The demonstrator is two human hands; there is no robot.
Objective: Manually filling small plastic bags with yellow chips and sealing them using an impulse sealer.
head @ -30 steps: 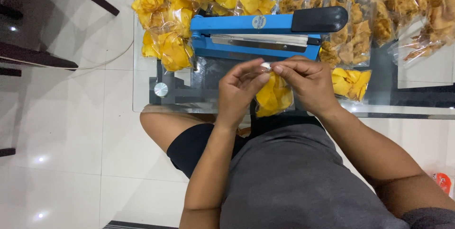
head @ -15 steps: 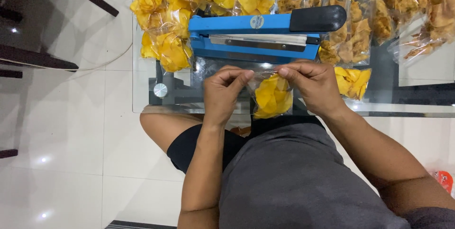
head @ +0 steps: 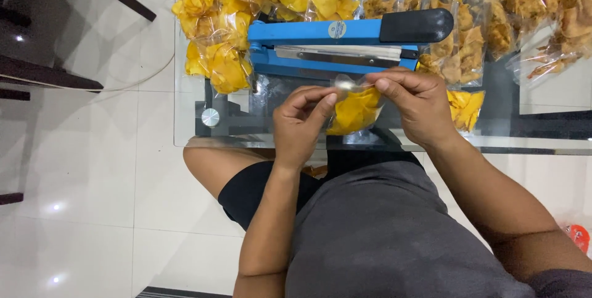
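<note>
A small clear plastic bag of yellow chips (head: pixel 354 112) is held up between both hands, just in front of a blue heat sealer (head: pixel 336 45) with a black handle. My left hand (head: pixel 302 122) pinches the bag's left top edge. My right hand (head: pixel 416 106) pinches the right top edge, close to the sealer's jaw. The bag's open mouth sits near the sealer bar. The sealer's arm is raised slightly.
Many filled bags of yellow and brown chips (head: pixel 228 20) lie behind and beside the sealer on a glass table (head: pixel 185 119). Another bag (head: pixel 465 107) lies right of my right hand. Dark chair legs (head: pixel 43 76) stand on the white tiled floor at left.
The bag has moved up toward the sealer. My hands first drew apart along its top edge, then came closer together and lifted it.
</note>
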